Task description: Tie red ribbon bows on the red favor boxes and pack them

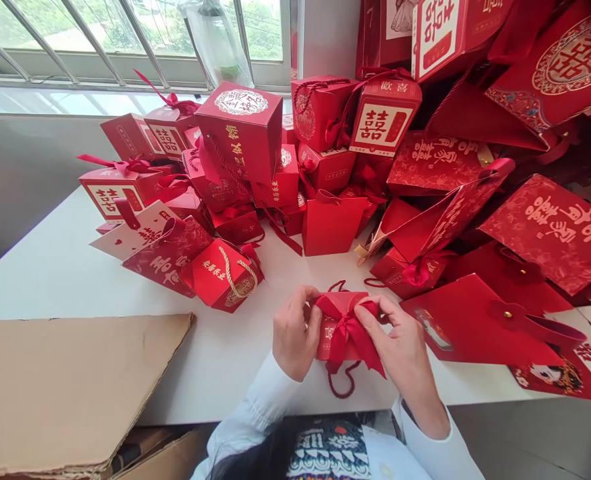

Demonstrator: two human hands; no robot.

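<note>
A small red gift box (327,343) lies on the white table near its front edge, with pale lettering partly covered by ribbon. Across its top is a red ribbon bow (349,327), its tails hanging over the near side. At the box's left, my left hand (294,335) pinches the bow's left loop between thumb and fingers. My right hand (400,343) pinches the right loop, thumb on top; some of its fingertips are hidden behind the ribbon. A dark red twisted cord (344,390) curls out from under the box towards me, and more cord shows at the far side.
Several red boxes (240,140) are piled at the back. Red gift bags (555,227) heap up on the right. A box with a gold rope handle (220,280) stands left of my hands. Cardboard (75,387) overlaps the table's front left. A barred window (125,40) is behind.
</note>
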